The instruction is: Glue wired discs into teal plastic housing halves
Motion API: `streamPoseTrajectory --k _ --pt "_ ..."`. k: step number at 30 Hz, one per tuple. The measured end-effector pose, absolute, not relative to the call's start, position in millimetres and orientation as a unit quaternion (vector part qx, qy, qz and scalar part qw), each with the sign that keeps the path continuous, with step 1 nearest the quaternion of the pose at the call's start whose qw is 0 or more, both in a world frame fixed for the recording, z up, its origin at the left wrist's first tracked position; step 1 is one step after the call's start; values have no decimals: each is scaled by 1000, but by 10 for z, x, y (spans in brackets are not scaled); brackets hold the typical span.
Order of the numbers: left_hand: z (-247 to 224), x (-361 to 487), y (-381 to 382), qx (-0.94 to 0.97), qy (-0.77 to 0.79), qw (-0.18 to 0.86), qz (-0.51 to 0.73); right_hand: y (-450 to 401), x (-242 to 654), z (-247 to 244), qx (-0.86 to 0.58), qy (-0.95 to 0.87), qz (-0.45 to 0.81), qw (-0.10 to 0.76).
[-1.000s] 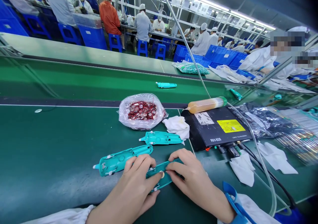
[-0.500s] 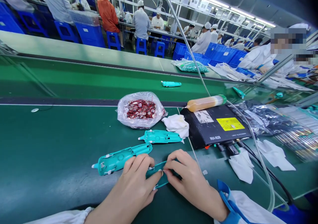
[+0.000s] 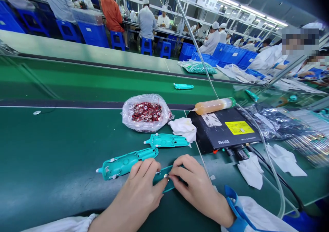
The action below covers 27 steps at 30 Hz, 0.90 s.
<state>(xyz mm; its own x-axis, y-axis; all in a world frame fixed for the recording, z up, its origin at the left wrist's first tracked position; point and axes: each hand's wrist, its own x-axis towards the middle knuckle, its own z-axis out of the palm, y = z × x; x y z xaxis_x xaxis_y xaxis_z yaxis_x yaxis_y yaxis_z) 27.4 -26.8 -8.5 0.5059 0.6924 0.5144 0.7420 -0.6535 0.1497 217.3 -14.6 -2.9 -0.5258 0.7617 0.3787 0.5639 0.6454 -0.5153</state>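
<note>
My left hand (image 3: 145,187) is closed around a teal plastic shell half (image 3: 162,172) lying low over the bench, its thumb against a small shiny metal disc (image 3: 166,177). From the other side my right hand (image 3: 191,182) pinches at the disc's edge, inside the shell; its fingertips partly cover it. Much of this shell is hidden by both hands. Just left of them a longer teal shell half (image 3: 125,163) rests with its inside up and its white tip pointing left. Another teal shell half (image 3: 168,140) sits behind, also inside up.
A clear bag (image 3: 128,118) of red-wired silver discs stands behind the shells. Right of it are a crumpled white cloth (image 3: 183,129) and a black RH-926 box (image 3: 213,134) carrying an amber syringe (image 3: 212,105). A tube (image 3: 269,156) and cables curve nearby. The green belt (image 3: 102,86) runs beyond.
The teal pieces on the green belt have shifted to the right. My hands hold nearly the same pose at the shell, with only slight finger movement around the disc.
</note>
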Motion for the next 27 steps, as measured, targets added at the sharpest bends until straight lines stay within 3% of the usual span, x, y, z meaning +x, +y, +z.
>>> streamPoseTrajectory --k 27 --pt "-73 247 -368 -882 -425 90 -180 -166 2137 -59 -391 -860 143 294"
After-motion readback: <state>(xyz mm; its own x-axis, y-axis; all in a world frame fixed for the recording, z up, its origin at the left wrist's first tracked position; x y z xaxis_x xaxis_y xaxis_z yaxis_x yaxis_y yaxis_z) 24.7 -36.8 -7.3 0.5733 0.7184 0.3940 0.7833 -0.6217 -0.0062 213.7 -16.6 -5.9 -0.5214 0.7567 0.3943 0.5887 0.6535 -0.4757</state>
